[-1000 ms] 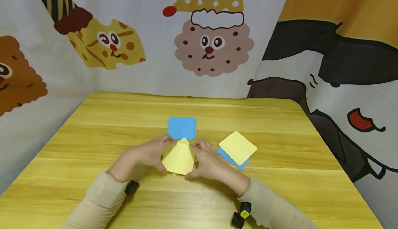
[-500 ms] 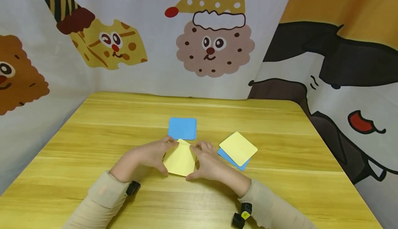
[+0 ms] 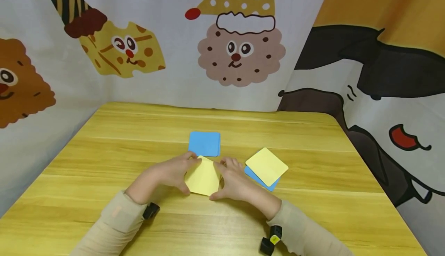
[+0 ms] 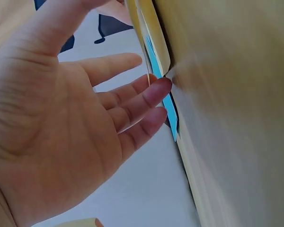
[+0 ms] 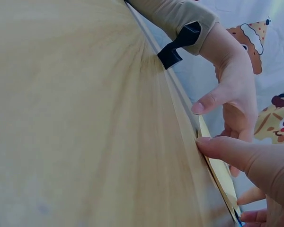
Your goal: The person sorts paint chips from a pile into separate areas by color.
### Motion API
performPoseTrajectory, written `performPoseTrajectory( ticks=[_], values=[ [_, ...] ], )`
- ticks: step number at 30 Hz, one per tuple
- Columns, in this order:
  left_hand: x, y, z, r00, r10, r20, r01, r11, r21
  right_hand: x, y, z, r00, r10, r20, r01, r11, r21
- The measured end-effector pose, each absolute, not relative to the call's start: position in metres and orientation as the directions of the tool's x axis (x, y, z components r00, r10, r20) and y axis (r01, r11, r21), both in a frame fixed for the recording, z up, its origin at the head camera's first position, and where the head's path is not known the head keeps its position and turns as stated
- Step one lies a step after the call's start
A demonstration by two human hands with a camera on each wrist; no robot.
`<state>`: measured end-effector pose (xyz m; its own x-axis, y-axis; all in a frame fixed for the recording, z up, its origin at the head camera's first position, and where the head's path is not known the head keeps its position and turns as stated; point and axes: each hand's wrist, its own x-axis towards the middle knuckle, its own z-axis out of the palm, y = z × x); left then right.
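Yellow cards lie in a small stack at the middle of the table, between both hands. My left hand touches the stack's left side, thumb at the near corner and fingers toward the far corner. In the left wrist view, the fingers of that left hand are spread and relaxed. On the stack's other side, my right hand has its thumb at the near right corner; the right wrist view shows this thumb against the cards' edge. Its fingers partly hide behind the hand.
Just beyond the yellow stack lies a stack of blue cards. To the right, a yellow card rests turned across a blue card. A printed cloth hangs behind the wooden table.
The yellow cards were fanned unevenly and now sit in a neater stack between the hands. Both hands have shifted only slightly.
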<state>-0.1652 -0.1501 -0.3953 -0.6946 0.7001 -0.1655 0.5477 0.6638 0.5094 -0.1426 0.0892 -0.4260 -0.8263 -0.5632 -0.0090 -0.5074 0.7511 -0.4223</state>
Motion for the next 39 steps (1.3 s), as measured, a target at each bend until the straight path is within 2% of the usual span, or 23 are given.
performPoseTrajectory(
  ticks=[19, 26, 39],
  values=[
    [-0.162, -0.148, -0.392, -0.717, 0.662, -0.219, 0.525, 0.719, 0.456, -0.142, 0.091, -0.425, -0.815, -0.577, -0.055, -0.506, 0.755, -0.418],
    [-0.159, -0.148, -0.393, -0.723, 0.655, -0.221, 0.522, 0.727, 0.447, -0.139, 0.09, -0.424, -0.811, -0.582, -0.058, -0.52, 0.763, -0.383],
    [-0.154, -0.146, -0.394, -0.733, 0.638, -0.234, 0.544, 0.757, 0.361, -0.136, 0.09, -0.425, -0.786, -0.617, -0.044, -0.563, 0.743, -0.362]
  ],
)
